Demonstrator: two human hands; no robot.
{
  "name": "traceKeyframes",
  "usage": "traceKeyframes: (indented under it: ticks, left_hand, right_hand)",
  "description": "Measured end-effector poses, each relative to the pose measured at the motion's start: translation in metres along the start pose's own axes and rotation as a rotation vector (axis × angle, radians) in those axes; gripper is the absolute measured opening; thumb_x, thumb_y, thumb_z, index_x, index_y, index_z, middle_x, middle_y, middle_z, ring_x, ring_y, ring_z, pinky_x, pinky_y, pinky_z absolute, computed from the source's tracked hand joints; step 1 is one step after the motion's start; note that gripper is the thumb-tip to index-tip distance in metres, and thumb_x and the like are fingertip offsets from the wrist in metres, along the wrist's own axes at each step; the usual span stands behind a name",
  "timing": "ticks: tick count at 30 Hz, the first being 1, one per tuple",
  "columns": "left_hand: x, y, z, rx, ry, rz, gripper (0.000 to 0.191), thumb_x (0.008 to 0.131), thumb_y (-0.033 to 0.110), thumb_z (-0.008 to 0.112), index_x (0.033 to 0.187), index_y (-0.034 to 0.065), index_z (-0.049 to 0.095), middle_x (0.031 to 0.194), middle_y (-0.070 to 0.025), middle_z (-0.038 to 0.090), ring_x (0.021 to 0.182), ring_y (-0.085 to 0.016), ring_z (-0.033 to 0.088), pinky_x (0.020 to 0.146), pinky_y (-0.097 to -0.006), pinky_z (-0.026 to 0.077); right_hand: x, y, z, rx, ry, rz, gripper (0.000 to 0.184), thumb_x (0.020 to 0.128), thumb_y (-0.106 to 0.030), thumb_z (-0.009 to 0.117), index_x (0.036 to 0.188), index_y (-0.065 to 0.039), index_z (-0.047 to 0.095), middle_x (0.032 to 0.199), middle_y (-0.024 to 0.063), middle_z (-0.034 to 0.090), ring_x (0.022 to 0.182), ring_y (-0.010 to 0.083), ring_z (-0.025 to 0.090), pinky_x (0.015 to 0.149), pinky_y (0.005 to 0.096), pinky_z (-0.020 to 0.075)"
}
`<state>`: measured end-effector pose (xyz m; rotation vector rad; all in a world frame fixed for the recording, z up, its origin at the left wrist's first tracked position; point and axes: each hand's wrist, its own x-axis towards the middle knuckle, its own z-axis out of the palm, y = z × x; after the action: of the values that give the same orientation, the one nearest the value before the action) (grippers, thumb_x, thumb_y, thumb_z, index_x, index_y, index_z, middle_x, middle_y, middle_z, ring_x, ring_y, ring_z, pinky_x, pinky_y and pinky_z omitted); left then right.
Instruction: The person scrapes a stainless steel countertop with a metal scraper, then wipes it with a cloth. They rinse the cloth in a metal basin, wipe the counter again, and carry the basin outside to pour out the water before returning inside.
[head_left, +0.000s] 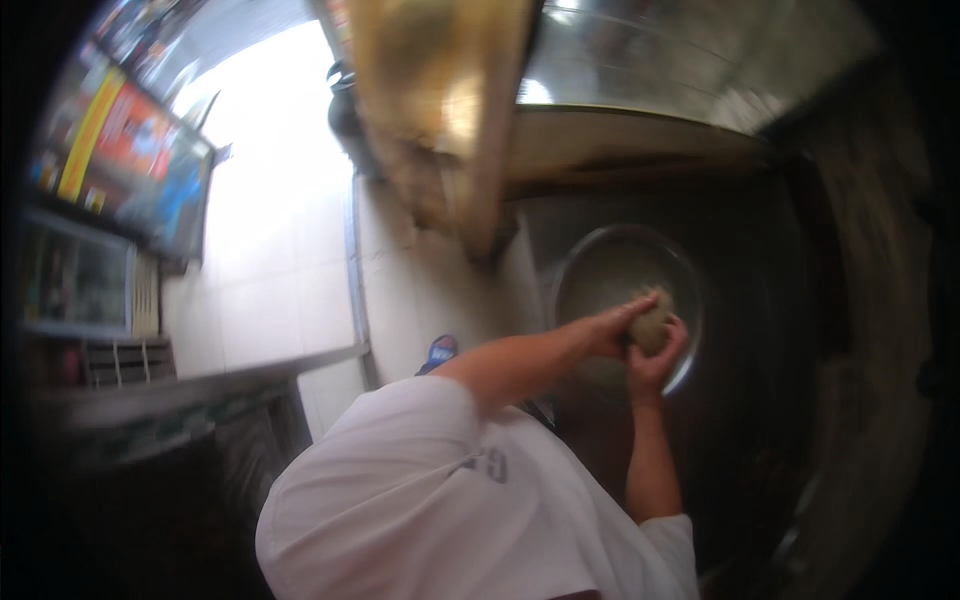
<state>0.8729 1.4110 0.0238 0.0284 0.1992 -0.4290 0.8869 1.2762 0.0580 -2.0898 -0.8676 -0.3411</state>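
Both my hands clasp a beige-grey lump (649, 331), soft-looking and perhaps dough; blur keeps me from telling its exact material. My left hand (611, 330) presses on its left side, thumb along the top. Cupped around the lower right side is my right hand (656, 364). The lump is over a wide round metal bowl (559, 296), whose shiny rim shows on the left and at the lower right. Something dull greyish lies inside the bowl, too blurred to name. My forearms cover part of the bowl's near side.
The bowl stands on a dark worktop (757, 315). Behind it runs a brown ledge (630, 146) below a glossy panel (675, 60). A tall yellowish-brown upright (439, 90) rises left of the worktop. Pale floor tiles (262, 307) and a glass-fronted cabinet (79, 277) lie farther left.
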Motion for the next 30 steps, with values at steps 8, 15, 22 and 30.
traceKeyframes:
  ticks: [8,15,22,30]
  left_hand:
    - [-0.019,0.021,0.013,0.566,0.074,-0.017,0.039,0.084,0.021,0.073,0.119,0.0057,0.062,0.11,-0.0116,0.068,0.098,-0.027,0.068,0.089,-0.0406,0.056]
    - [-0.009,0.013,0.037,1.771,0.164,0.226,0.044,0.079,0.025,0.075,0.116,0.0036,0.067,0.107,-0.0117,0.07,0.097,-0.022,0.068,0.083,-0.0353,0.053]
    - [-0.053,0.004,0.048,1.094,0.218,0.353,0.07,0.086,0.025,0.069,0.149,0.0172,0.038,0.135,-0.0133,0.053,0.121,-0.029,0.056,0.095,-0.0397,0.05]
    - [-0.03,0.036,0.022,0.3,-0.124,-0.153,0.066,0.097,0.053,0.053,0.143,0.0065,0.043,0.145,-0.0138,0.045,0.132,-0.031,0.047,0.11,-0.0514,0.039]
  right_hand:
    - [0.019,0.034,-0.009,0.633,0.089,0.795,0.051,0.088,-0.025,0.073,0.132,-0.007,0.054,0.131,0.0139,0.056,0.123,0.0276,0.053,0.104,0.041,0.0434]
    - [0.03,0.049,0.007,0.865,-0.37,0.923,0.057,0.09,-0.025,0.073,0.138,-0.002,0.051,0.114,0.0048,0.063,0.105,0.0141,0.06,0.094,0.0304,0.0484]
    - [0.047,0.003,0.006,0.262,-0.141,0.6,0.039,0.081,-0.023,0.079,0.112,-0.003,0.066,0.106,0.01,0.068,0.097,0.0174,0.063,0.085,0.033,0.0535]
    - [0.03,-0.042,0.026,0.222,0.327,0.11,0.03,0.078,-0.02,0.08,0.097,-0.01,0.061,0.11,0.0121,0.057,0.108,0.0325,0.057,0.09,0.0431,0.05]
